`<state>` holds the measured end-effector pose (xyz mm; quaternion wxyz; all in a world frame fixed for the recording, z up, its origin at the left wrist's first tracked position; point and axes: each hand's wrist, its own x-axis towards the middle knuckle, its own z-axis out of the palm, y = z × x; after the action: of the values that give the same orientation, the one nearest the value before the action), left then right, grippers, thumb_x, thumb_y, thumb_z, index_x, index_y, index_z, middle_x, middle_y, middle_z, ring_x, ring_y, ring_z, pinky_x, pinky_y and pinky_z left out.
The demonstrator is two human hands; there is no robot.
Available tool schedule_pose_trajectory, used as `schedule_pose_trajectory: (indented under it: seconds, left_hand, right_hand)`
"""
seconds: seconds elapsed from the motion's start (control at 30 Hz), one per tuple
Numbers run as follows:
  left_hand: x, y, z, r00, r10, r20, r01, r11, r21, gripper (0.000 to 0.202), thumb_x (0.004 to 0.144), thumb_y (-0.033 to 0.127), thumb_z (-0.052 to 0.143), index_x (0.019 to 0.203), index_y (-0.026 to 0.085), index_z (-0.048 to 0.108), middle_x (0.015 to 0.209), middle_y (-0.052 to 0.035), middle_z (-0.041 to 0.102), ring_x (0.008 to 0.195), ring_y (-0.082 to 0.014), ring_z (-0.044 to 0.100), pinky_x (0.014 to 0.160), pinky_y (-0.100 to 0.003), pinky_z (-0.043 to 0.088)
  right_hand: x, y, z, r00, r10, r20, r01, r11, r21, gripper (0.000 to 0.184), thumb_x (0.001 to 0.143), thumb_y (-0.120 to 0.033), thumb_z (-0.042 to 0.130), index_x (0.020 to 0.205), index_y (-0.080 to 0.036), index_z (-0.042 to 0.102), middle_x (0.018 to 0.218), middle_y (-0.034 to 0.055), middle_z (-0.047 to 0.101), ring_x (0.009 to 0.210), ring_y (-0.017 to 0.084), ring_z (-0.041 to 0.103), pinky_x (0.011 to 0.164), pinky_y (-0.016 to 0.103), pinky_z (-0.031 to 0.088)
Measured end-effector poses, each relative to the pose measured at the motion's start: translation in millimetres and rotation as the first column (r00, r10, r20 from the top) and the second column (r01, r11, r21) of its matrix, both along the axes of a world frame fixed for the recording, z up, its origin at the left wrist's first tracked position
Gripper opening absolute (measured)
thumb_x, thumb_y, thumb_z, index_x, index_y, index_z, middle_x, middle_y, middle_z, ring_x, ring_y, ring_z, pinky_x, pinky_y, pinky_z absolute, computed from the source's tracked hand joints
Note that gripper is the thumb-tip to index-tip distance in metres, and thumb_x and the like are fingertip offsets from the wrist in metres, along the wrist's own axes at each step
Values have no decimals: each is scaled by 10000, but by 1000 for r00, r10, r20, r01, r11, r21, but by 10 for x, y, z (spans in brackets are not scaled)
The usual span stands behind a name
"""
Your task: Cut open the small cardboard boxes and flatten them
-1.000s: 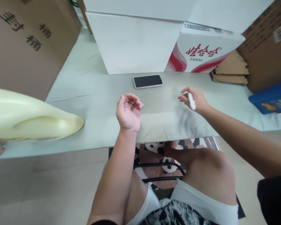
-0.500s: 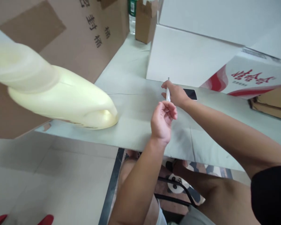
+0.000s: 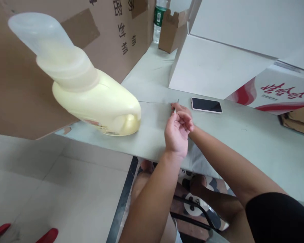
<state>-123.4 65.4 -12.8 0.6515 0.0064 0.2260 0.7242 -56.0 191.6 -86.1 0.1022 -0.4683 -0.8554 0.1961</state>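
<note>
My left hand [image 3: 176,135] hovers over the pale green table [image 3: 243,135] with its fingers curled in and nothing visible in them. My right hand [image 3: 182,110] lies just behind it, mostly hidden, pinched on a thin white pen [image 3: 178,101] whose tip pokes up above the fingers. A large cream plastic jug [image 3: 101,101] rests tilted on the table to the left of both hands, its translucent cap end raised. A black phone [image 3: 206,105] lies flat to the right of my right hand.
A big brown cardboard box [image 3: 27,84] with printed characters stands behind the jug. A white box [image 3: 218,64] and a red-and-white carton [image 3: 281,94] line the back. A water bottle [image 3: 159,17] and a small brown carton [image 3: 171,32] sit far back. My knees are under the table edge.
The view has swung left, bringing the jug into full view. My right hand with the pen crossed from the right of the phone to its left and now sits behind my left hand.
</note>
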Motion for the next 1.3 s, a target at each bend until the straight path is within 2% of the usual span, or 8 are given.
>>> schedule_pose_trajectory:
  seconds: [0.37, 0.53, 0.67, 0.87, 1.03, 1.17, 1.23, 1.3]
  left_hand:
    - [106, 57, 22, 992, -68, 107, 97, 949, -300, 390, 993, 220, 415, 616, 162, 497, 570, 43, 373, 456, -73, 347, 545, -228, 334]
    - [274, 84, 22, 995, -61, 82, 84, 945, -316, 345, 969, 192, 417, 629, 172, 471, 569, 48, 356, 457, -74, 337, 538, -219, 336]
    - [382, 123, 13, 997, -22, 76, 46, 946, -322, 345, 978, 180, 404, 638, 175, 465, 567, 53, 344, 447, -70, 311, 526, -208, 327]
    - [422, 148, -4, 997, -30, 68, 50, 951, -306, 392, 997, 167, 384, 614, 169, 468, 543, 57, 339, 424, -56, 305, 505, -195, 324]
    - [447, 115, 3, 991, -133, -18, 125, 967, -222, 510, 987, 148, 332, 480, 194, 301, 454, 55, 175, 370, -66, 162, 439, -216, 220]
    - [471, 107, -3, 984, -151, -93, 132, 974, -183, 513, 972, 137, 325, 464, 196, 285, 444, 44, 180, 370, -68, 165, 437, -216, 210]
    - [464, 118, -14, 990, -122, -73, 105, 975, -197, 490, 967, 148, 319, 482, 201, 274, 462, 50, 169, 376, -70, 161, 440, -221, 209]
    - [440, 136, -23, 997, 26, -71, -41, 975, -217, 461, 958, 153, 311, 504, 205, 249, 485, 56, 148, 389, -73, 148, 445, -226, 201]
  right_hand:
    - [-41, 8, 48, 989, -145, 20, 144, 989, 40, 254, 916, -148, 448, 1098, -252, 591, 1081, 84, 744, 940, 248, 641, 794, 339, 437]
    - [-26, 66, -8, 985, -172, -27, 172, 985, 27, 252, 939, -216, 541, 1181, -250, 604, 1078, 81, 761, 919, 247, 665, 786, 333, 450]
    - [-4, 100, -14, 973, -216, -81, 216, 976, -8, 308, 1028, -345, 464, 1298, -240, 567, 1024, 72, 769, 874, 249, 689, 757, 333, 476]
    - [4, 96, 24, 961, -230, -151, 233, 972, 3, 389, 1069, -349, 429, 1432, -218, 482, 1154, 79, 772, 1072, 250, 709, 899, 341, 498]
    - [2, 84, 26, 958, -252, -137, 255, 967, 7, 408, 1095, -370, 373, 1441, -184, 485, 1061, 117, 746, 998, 289, 714, 875, 376, 490]
    - [8, 76, 27, 958, -253, -131, 256, 967, -1, 411, 1105, -403, 368, 1431, -188, 497, 982, 99, 718, 943, 284, 704, 850, 368, 482]
    - [15, 76, 32, 957, -255, -135, 257, 966, -8, 420, 1114, -423, 343, 1433, -195, 495, 957, 84, 711, 917, 269, 694, 839, 359, 482]
    - [22, 82, 33, 956, -255, -141, 258, 966, -3, 419, 1119, -419, 320, 1425, -199, 504, 976, 83, 715, 941, 264, 684, 852, 358, 485]
